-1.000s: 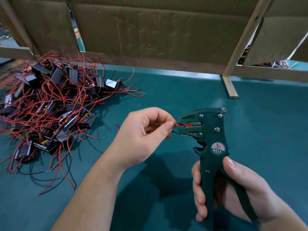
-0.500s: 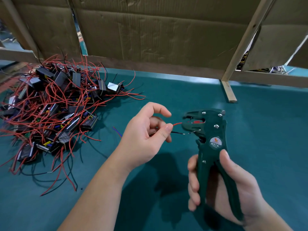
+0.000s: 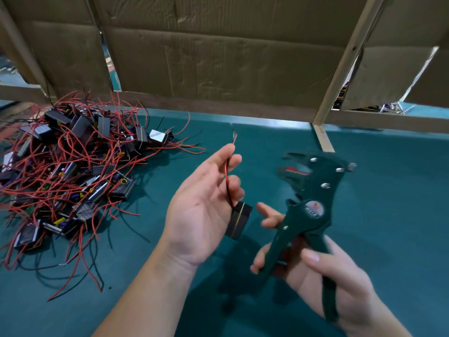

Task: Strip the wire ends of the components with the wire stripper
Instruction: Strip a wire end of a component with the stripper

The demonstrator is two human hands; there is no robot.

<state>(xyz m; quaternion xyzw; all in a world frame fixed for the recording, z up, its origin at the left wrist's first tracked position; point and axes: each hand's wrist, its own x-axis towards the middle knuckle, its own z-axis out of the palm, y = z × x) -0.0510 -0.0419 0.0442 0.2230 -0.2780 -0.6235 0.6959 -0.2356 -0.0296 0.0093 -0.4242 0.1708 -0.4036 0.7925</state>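
Left hand (image 3: 201,215), palm up with fingers loosely bent, pinches a thin red-and-black wire pair (image 3: 227,176). Bare tip pokes above the fingertips, and its small black block component (image 3: 239,221) hangs by the lower fingers. Right hand (image 3: 335,283) grips the handles of a dark green metal wire stripper (image 3: 313,198), head gaping, just right of the wire, apart. Tangled pile of red-wired black components (image 3: 73,171) sits by the far left edge of the teal felt table (image 3: 388,215).
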